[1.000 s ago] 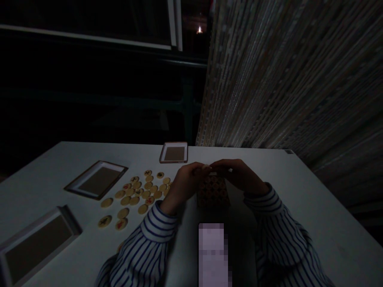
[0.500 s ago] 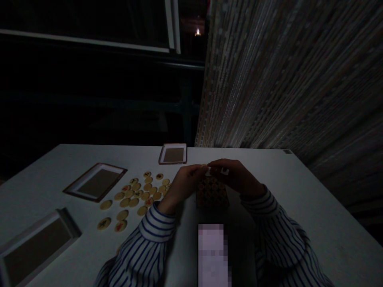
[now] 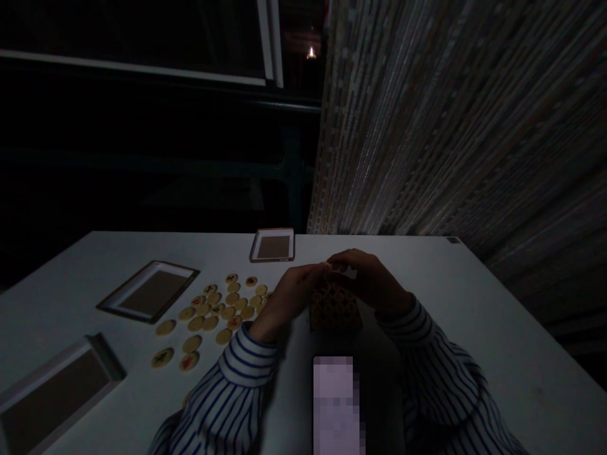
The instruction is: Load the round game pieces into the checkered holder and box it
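Observation:
In dim light my left hand [image 3: 290, 296] and my right hand [image 3: 370, 281] meet above a small dark box with a red pattern [image 3: 334, 308] on the white table [image 3: 474, 328]. Fingertips of both hands pinch together at the box's top edge, where a small pale bit shows between them. What that bit is I cannot make out. To the left of my left hand lie several round yellow game discs [image 3: 215, 308] with red or black marks.
A flat box tray [image 3: 148, 291] lies at the left, another [image 3: 52, 392] at the near left edge, and a small one [image 3: 273, 245] at the back. A tall stack of layered sheets [image 3: 450, 126] rises behind the table on the right. The background is dark.
Both hands stay pinched over the patterned box; the right hand's fingers have shifted a little, and the pale bit shows less than half a second ago.

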The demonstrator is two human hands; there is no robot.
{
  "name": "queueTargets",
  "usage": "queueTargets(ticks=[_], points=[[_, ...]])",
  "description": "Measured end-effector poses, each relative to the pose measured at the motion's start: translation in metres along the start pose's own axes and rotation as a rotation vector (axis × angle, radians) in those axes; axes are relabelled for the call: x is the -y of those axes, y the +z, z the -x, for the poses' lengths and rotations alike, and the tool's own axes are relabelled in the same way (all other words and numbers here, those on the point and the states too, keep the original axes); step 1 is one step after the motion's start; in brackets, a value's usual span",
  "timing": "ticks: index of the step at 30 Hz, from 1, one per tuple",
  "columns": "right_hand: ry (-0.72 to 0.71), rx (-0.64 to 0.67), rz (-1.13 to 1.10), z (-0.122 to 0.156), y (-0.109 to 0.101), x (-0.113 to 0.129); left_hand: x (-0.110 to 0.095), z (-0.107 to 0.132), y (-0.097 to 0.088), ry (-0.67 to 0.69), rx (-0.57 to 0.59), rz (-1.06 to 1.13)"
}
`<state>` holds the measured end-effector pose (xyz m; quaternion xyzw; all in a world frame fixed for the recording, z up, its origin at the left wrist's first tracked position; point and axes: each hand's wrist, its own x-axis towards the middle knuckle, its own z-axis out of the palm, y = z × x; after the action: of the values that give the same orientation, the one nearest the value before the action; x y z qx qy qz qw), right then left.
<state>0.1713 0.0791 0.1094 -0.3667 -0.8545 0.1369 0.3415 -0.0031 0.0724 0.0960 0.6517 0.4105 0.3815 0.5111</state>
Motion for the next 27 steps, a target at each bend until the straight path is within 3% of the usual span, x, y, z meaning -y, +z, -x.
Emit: queueTargets(ticks=[13, 19, 27], points=[[0.059, -0.028, -0.145, -0.0011, 0.0022, -0.0032, -0.0012, 0.0006, -0.0005, 0.007, 0.065, 0.06], [0.074, -0.023, -0.14, -0.0009, 0.0017, -0.0061, 0.0011, -0.0019, 0.0025, -0.035, -0.039, 0.127], [0.031, 0.002, -0.133, -0.0004, -0.0023, -0.0015, -0.0008, -0.0016, 0.0025, -0.082, -0.041, 0.229]])
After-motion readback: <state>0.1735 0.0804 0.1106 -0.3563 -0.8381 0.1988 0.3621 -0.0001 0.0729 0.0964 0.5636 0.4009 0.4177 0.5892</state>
